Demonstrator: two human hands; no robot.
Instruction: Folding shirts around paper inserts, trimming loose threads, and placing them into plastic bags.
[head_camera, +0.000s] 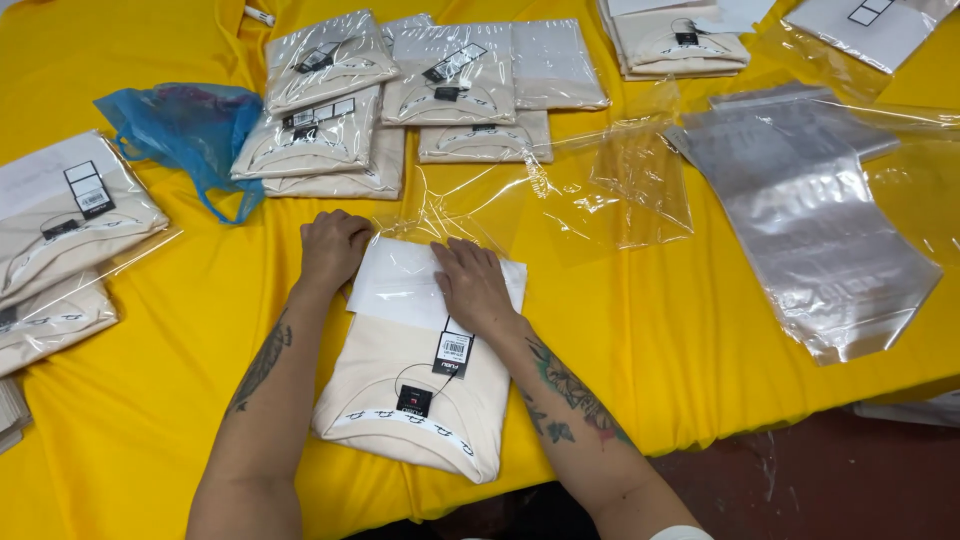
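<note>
A folded cream garment (400, 385) with a hang tag (452, 352) lies in front of me on the yellow table cover (650, 330). A sheet of white tissue paper (395, 285) lies over its far end. My left hand (332, 250) is closed at the garment's far left corner, at the mouth of a clear plastic bag (470, 205). Flat on the tissue paper and the garment's far right part rests my right hand (472, 285), fingers together and pointing towards the bag.
Bagged cream garments (390, 100) are stacked at the back centre, more lie at the left (70, 225) and back right (680, 45). A blue plastic bag (185, 135) sits at the back left. A pile of empty clear bags (810, 220) lies at the right.
</note>
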